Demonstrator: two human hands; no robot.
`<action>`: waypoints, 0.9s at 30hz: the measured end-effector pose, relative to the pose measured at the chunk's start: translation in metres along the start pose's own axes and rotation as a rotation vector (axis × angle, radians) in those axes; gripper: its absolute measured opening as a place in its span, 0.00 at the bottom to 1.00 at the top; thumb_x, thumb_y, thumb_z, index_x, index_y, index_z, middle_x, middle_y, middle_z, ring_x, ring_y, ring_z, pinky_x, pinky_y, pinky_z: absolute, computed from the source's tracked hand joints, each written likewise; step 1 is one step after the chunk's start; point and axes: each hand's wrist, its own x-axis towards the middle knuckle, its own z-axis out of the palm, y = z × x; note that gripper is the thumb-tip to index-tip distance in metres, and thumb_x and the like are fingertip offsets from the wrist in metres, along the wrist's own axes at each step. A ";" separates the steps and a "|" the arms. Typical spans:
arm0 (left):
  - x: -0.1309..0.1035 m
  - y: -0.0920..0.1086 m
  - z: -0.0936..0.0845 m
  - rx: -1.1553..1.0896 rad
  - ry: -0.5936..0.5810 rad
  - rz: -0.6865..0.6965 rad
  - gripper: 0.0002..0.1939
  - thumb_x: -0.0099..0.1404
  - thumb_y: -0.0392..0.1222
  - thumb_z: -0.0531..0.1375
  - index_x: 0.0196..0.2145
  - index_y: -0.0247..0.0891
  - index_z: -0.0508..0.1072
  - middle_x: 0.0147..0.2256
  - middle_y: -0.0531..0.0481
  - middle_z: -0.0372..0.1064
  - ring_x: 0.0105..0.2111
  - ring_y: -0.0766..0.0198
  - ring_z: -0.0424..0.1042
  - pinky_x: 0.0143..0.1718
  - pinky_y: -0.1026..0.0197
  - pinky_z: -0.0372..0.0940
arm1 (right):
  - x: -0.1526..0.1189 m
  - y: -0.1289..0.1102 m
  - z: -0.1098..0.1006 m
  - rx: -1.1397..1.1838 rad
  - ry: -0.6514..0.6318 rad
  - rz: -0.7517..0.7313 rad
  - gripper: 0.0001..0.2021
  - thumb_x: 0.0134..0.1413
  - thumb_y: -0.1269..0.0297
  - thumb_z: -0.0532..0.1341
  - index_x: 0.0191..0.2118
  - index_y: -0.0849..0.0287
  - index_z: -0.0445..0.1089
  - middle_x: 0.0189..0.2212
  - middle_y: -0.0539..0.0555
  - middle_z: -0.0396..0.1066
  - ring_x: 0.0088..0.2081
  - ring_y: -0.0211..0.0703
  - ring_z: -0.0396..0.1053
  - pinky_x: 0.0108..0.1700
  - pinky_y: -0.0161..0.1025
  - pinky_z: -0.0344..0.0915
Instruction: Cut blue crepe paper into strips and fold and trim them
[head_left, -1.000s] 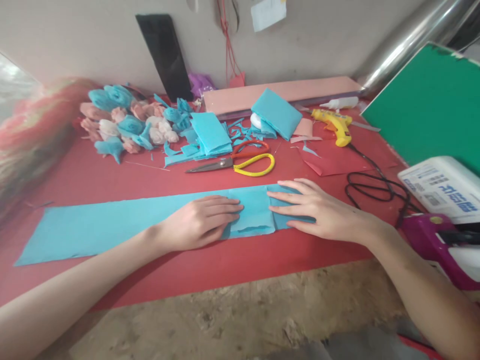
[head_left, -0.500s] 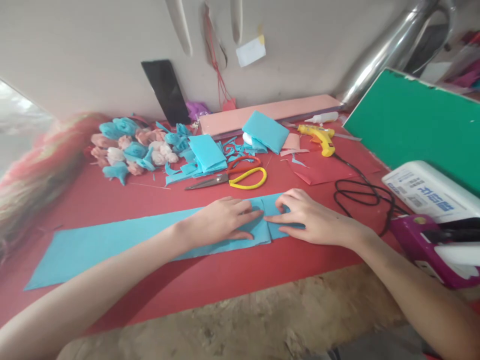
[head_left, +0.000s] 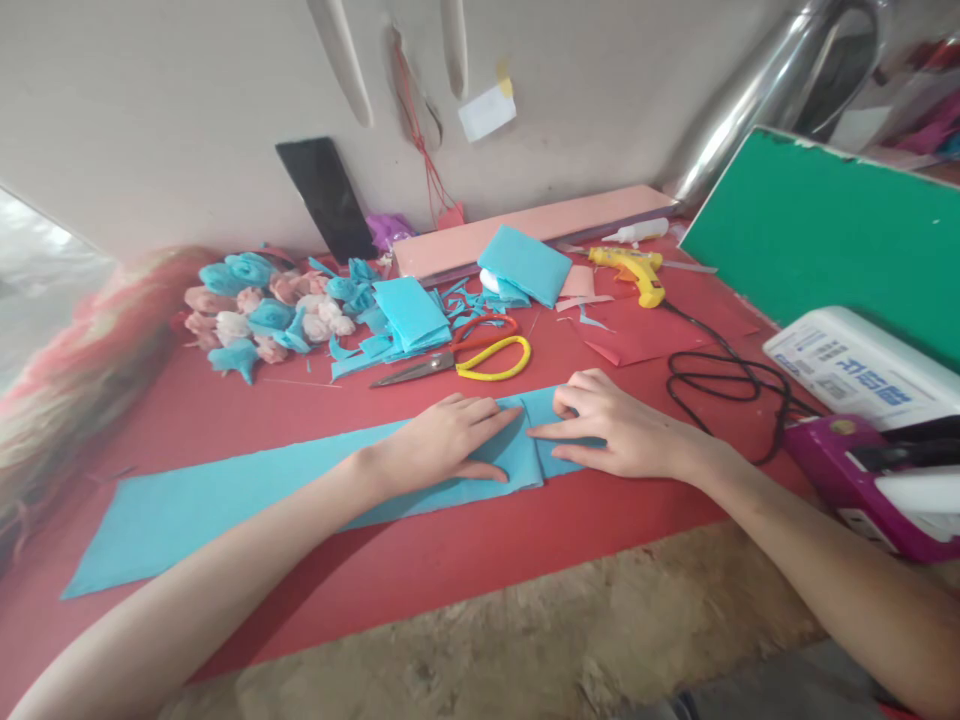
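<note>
A long blue crepe paper strip [head_left: 247, 480] lies flat across the red table sheet, with a folded layer whose edge falls between my hands. My left hand [head_left: 446, 445] rests on the folded layer, thumb and index finger apart, holding nothing. On the paper's right part lies my right hand [head_left: 622, 430], its index finger pointing at the fold edge and its fingers apart. Just behind the strip are scissors [head_left: 491, 358] with one red and one yellow handle, blades pointing left.
Blue, pink and white paper flowers [head_left: 270, 315] cluster at the back left. Folded blue paper [head_left: 525, 265] sits among scraps. A yellow glue gun [head_left: 630, 270] trails a black cord. A green board [head_left: 832, 250] and purple device [head_left: 840, 480] stand at right.
The camera view has shifted slightly. Both hands remain at the fold edge, with almost no change in their finger positions.
</note>
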 end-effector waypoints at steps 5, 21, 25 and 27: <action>0.000 0.000 0.000 -0.048 0.025 0.014 0.32 0.62 0.60 0.53 0.52 0.29 0.63 0.41 0.37 0.70 0.39 0.52 0.71 0.40 0.54 0.64 | 0.003 0.000 0.004 -0.007 0.020 0.087 0.18 0.64 0.58 0.50 0.53 0.53 0.70 0.30 0.55 0.63 0.35 0.44 0.55 0.39 0.42 0.55; -0.001 -0.001 0.001 0.022 0.018 0.076 0.30 0.65 0.59 0.50 0.55 0.33 0.64 0.46 0.37 0.68 0.40 0.53 0.70 0.41 0.53 0.65 | 0.012 -0.005 0.026 -0.200 0.115 0.243 0.21 0.65 0.58 0.47 0.56 0.61 0.65 0.32 0.56 0.66 0.35 0.47 0.61 0.37 0.43 0.55; -0.001 0.000 -0.001 0.027 -0.057 0.070 0.31 0.66 0.58 0.48 0.57 0.31 0.62 0.60 0.37 0.57 0.53 0.49 0.65 0.48 0.51 0.62 | 0.013 -0.005 0.027 -0.102 0.243 0.326 0.17 0.64 0.62 0.50 0.51 0.66 0.66 0.33 0.57 0.70 0.37 0.47 0.65 0.39 0.43 0.57; 0.000 0.001 -0.002 0.017 -0.118 0.047 0.34 0.66 0.59 0.48 0.60 0.31 0.58 0.62 0.38 0.53 0.53 0.50 0.65 0.50 0.52 0.60 | 0.012 -0.004 0.026 -0.033 0.326 0.377 0.10 0.62 0.65 0.52 0.43 0.63 0.68 0.30 0.55 0.70 0.33 0.45 0.66 0.37 0.41 0.57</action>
